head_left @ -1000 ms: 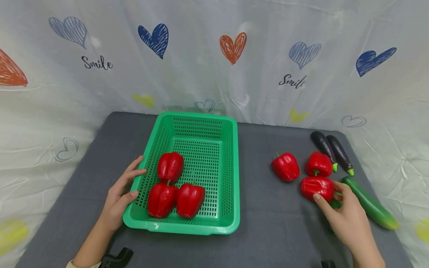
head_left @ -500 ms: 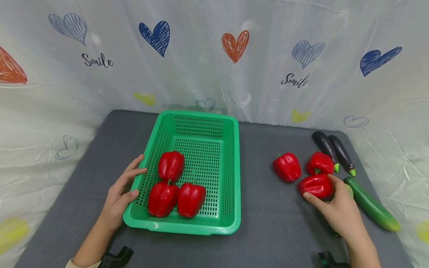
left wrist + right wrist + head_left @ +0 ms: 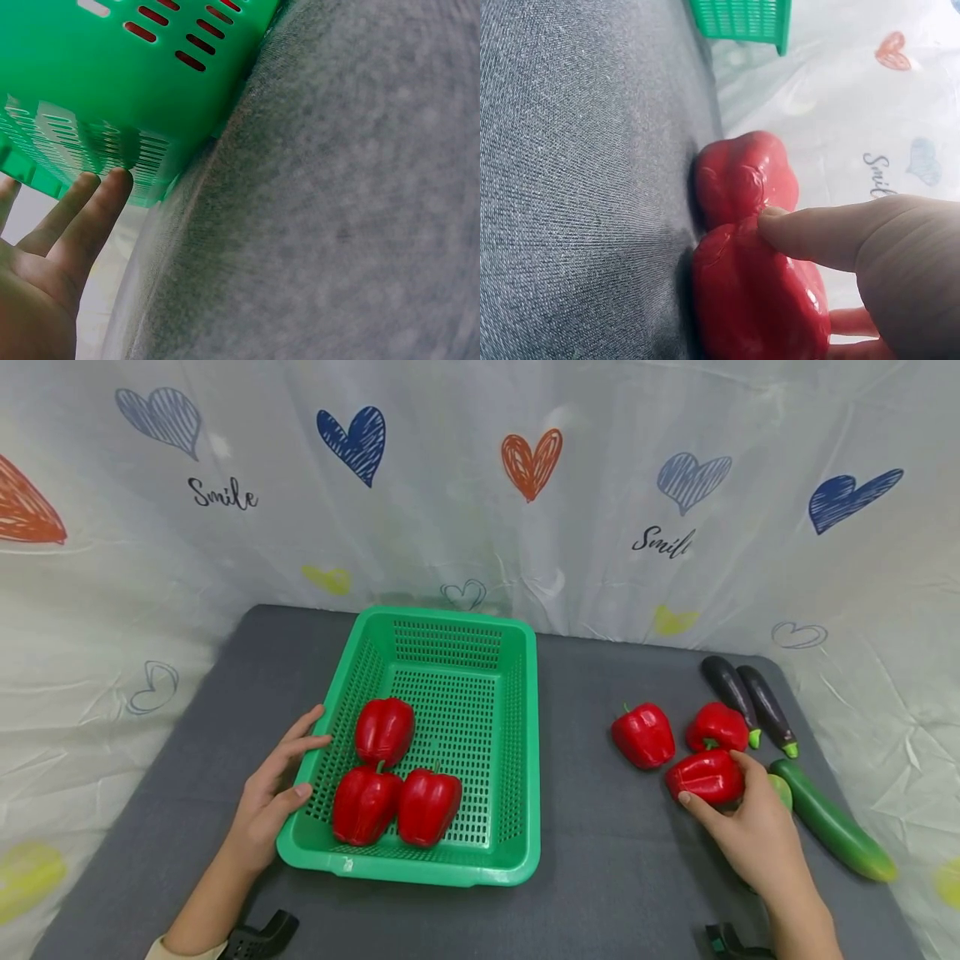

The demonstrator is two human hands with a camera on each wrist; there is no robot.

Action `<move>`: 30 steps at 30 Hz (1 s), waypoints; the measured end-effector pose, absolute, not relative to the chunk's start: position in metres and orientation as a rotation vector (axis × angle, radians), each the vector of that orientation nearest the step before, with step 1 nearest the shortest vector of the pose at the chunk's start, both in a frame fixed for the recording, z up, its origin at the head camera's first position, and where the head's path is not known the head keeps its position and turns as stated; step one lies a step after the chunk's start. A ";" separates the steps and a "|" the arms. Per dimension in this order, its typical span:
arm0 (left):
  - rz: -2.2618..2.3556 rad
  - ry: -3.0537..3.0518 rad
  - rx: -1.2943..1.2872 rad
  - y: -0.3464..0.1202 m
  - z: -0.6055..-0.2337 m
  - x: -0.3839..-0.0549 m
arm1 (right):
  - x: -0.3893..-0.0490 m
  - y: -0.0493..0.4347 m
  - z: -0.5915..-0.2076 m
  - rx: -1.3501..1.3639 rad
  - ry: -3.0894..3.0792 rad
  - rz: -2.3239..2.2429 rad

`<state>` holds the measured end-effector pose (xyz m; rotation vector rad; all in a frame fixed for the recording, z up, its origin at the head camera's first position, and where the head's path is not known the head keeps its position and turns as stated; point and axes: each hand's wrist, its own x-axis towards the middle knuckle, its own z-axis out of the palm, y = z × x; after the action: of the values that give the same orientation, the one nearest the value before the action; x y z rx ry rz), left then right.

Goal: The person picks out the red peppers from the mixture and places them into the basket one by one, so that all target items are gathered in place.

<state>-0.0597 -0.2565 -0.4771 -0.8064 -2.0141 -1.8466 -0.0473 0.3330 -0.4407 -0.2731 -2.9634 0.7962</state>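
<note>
Touching left hand: fingers spread at green basket, left rim
Gripped red pepper: outside basket, to its right; nudged left since a second ago
Right hand: pinching that pepper; grip looks settled

A glossy red pepper lies on its side at the right of the head view, pinched by the thumb and fingers of the right hand. In the right wrist view it sits at lower centre, its smooth ridged side showing. Left of centre in the head view stands a green rectangular plastic basket, upright, with slotted walls and floor; three red peppers lie in its lower left part. The left hand touches its left side.
</note>
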 end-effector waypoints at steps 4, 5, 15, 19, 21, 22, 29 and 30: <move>-1.850 -2.016 -0.805 -0.257 -0.478 -0.060 | -0.046 0.333 -0.441 -0.279 -2.958 0.802; -1.852 -2.014 -0.806 -0.257 -0.478 -0.060 | -0.046 0.333 -0.441 -0.280 -2.957 0.802; -1.857 -2.008 -0.805 -0.257 -0.479 -0.061 | -0.044 0.333 -0.438 -0.321 -2.930 0.780; -1.848 -2.009 -0.808 -0.257 -0.477 -0.061 | -0.042 0.333 -0.436 -0.329 -2.909 0.776; -1.846 -2.009 -0.812 -0.257 -0.477 -0.061 | -0.042 0.333 -0.435 -0.327 -2.904 0.778; -1.846 -2.007 -0.813 -0.257 -0.477 -0.060 | -0.042 0.333 -0.435 -0.325 -2.901 0.777; -1.847 -2.013 -0.803 -0.256 -0.476 -0.060 | -0.039 0.333 -0.432 -0.300 -2.870 0.762; -1.847 -2.013 -0.802 -0.256 -0.476 -0.060 | -0.039 0.332 -0.432 -0.297 -2.862 0.756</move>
<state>-0.0599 -0.2562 -0.4757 -0.8023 -2.0127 -1.8472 -0.0387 0.3323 -0.4316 -0.2968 -2.8621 0.7558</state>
